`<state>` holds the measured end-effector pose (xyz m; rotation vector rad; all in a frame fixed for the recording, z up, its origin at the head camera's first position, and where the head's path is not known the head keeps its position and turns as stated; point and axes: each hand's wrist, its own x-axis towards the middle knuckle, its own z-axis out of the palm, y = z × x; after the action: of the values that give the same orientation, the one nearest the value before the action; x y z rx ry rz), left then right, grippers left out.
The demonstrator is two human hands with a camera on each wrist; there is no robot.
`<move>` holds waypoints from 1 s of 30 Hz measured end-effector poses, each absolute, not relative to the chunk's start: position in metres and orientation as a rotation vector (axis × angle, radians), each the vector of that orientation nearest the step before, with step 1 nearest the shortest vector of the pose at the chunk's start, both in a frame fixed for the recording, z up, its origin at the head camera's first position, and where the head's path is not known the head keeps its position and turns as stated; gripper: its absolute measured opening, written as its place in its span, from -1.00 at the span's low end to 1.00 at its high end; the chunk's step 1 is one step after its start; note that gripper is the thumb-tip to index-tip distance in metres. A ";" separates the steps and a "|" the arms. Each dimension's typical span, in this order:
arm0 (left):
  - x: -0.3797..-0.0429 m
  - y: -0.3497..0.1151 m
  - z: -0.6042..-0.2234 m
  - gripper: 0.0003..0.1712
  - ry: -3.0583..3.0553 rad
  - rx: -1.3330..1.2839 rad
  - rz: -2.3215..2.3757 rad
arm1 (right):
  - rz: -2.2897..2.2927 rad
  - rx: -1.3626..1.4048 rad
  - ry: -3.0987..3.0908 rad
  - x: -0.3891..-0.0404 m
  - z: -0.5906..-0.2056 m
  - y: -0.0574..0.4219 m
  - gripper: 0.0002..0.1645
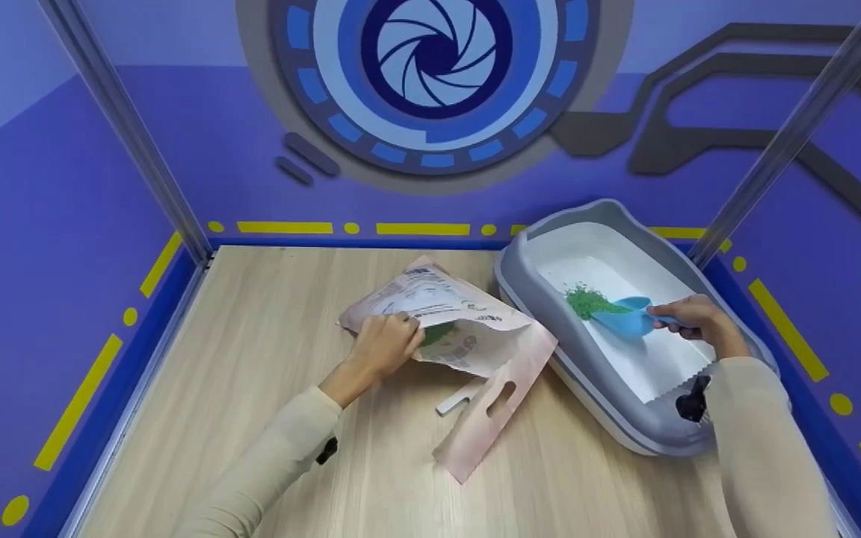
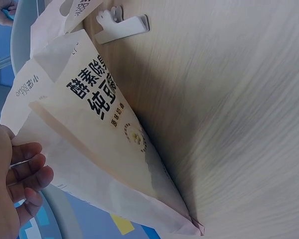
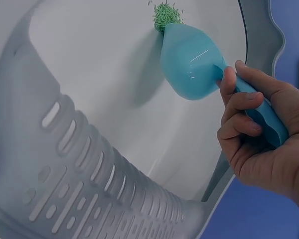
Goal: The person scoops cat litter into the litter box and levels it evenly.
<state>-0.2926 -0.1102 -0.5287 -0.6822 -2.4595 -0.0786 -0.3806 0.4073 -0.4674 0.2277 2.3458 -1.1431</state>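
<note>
A pale pink litter bag [image 1: 451,321] [image 2: 99,134] lies open on the wooden table [image 1: 266,388], green granules showing in its mouth. My left hand [image 1: 384,345] [image 2: 15,184] grips the bag's open edge. A grey and white litter tray [image 1: 542,246] [image 3: 84,179] sits to the right. My right hand [image 1: 692,317] [image 3: 259,149] grips the handle of a blue scoop [image 1: 625,317] [image 3: 192,62], tipped down inside the tray. A small heap of green granules [image 1: 587,301] [image 3: 165,15] lies at the scoop's mouth on the white floor.
A white bag clip [image 1: 457,400] [image 2: 122,27] lies on the table beside the bag's handle end. Metal frame posts [image 1: 131,134] stand at the table's back corners. A purple wall with yellow markings runs behind.
</note>
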 end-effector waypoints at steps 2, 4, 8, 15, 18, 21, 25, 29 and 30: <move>-0.293 -0.110 -0.529 -0.62 -2.463 -0.677 -0.078 | -1.130 0.227 2.346 -0.380 -0.466 0.409 -0.68; -0.293 -0.109 -0.529 -0.62 -2.471 -0.672 -0.077 | -1.119 0.221 2.340 -0.379 -0.466 0.412 -0.69; -0.292 -0.108 -0.529 -0.64 -2.479 -0.676 -0.086 | -1.086 0.207 2.339 -0.378 -0.460 0.411 -0.71; -0.294 -0.105 -0.530 -0.64 -2.492 -0.677 -0.093 | -0.831 0.032 2.511 -0.384 -0.440 0.400 -0.54; -0.293 -0.105 -0.530 -0.63 -2.495 -0.682 -0.088 | -0.736 0.007 2.543 -0.385 -0.435 0.398 -0.52; -0.293 -0.104 -0.531 -0.63 -2.498 -0.684 -0.099 | -0.636 0.017 2.582 -0.383 -0.432 0.397 -0.53; -0.292 -0.104 -0.531 -0.62 -2.515 -0.675 -0.117 | -0.426 0.022 2.701 -0.375 -0.426 0.393 -0.48; -0.291 -0.105 -0.531 -0.62 -2.537 -0.663 -0.131 | -0.318 0.007 2.794 -0.368 -0.419 0.388 -0.40; -0.291 -0.105 -0.531 -0.61 -2.543 -0.661 -0.131 | -0.308 -0.001 2.807 -0.367 -0.418 0.387 -0.40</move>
<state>-0.2914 -0.1051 -0.5314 -0.6613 -2.5429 -0.1312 -0.3672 0.3868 -0.4182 -0.0014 2.8069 -0.3084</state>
